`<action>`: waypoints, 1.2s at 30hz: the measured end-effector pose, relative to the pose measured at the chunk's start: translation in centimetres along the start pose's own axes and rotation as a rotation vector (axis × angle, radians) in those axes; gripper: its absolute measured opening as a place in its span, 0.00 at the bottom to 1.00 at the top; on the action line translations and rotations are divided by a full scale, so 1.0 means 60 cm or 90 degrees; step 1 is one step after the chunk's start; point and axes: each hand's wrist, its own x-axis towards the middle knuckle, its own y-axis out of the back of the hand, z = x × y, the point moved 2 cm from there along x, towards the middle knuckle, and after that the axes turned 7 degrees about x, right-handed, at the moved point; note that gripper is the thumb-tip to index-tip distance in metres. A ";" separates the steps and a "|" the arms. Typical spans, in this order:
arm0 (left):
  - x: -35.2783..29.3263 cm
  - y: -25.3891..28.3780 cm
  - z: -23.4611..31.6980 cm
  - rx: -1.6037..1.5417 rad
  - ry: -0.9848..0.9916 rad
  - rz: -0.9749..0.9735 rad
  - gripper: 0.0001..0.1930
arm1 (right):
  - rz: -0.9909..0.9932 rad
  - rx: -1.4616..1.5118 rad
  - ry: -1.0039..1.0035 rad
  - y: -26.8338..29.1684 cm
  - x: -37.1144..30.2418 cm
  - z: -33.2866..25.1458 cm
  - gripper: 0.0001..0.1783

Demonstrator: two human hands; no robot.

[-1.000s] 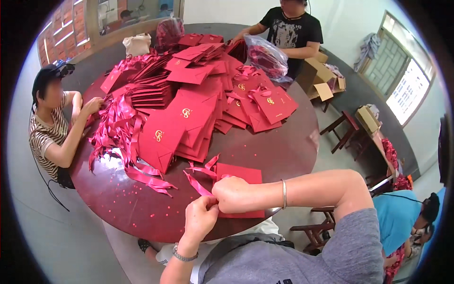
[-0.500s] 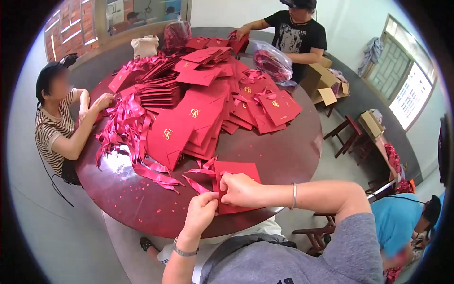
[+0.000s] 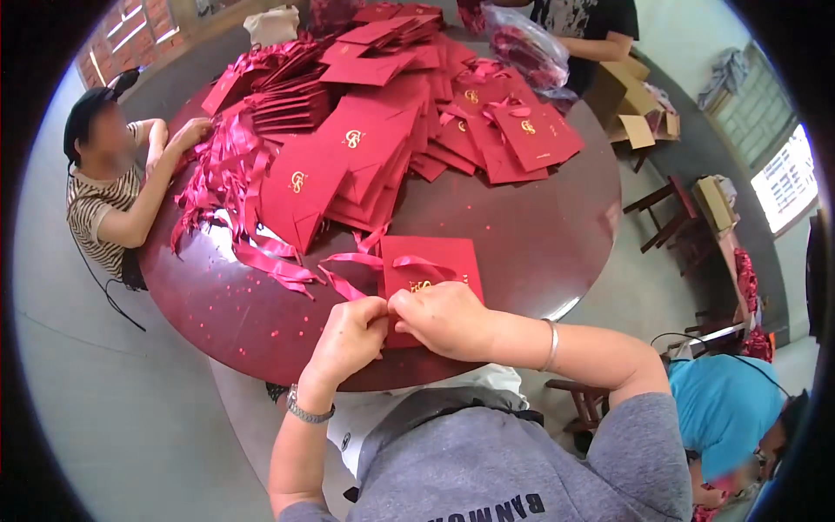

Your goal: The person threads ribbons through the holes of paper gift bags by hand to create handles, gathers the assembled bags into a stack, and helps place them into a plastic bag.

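Note:
A red paper gift bag (image 3: 444, 250) with a gold emblem lies flat near the table's front edge. Glossy dark-pink ribbon (image 3: 346, 285) loops out on its left, and another length crosses its face. My left hand (image 3: 350, 337) is closed in a pinch where the ribbon runs in beneath its fingers. Meeting it fingertip to fingertip at the bag's left edge, my right hand (image 3: 442, 320) is closed too and covers the lower part of the bag. The small bit of ribbon between the fingertips is mostly hidden.
Stacked red bags (image 3: 374, 130) and a tangle of ribbons (image 3: 228, 165) cover much of the round table (image 3: 539, 235). A person in a striped shirt (image 3: 109, 204) sits left; another stands at the far side with a plastic bag (image 3: 526, 52). A person in blue (image 3: 722, 404) bends at right.
My view has tipped, so the table sits higher in it. My right hand has shifted off the bag's upper left to its left edge, showing the emblem and the ribbon across it.

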 end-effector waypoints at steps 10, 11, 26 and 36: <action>-0.011 0.000 -0.002 0.162 -0.102 0.114 0.07 | 0.149 -0.066 -0.085 0.026 -0.106 0.072 0.16; -0.013 0.004 0.008 0.238 -0.168 0.183 0.05 | 0.146 -0.130 -0.058 0.016 -0.111 0.067 0.16; -0.098 0.130 -0.076 0.507 0.056 0.496 0.04 | 0.131 -0.217 -0.031 0.011 -0.113 0.063 0.19; -0.026 0.107 -0.015 0.597 -0.139 0.452 0.17 | 0.130 -0.257 -0.020 0.012 -0.111 0.056 0.19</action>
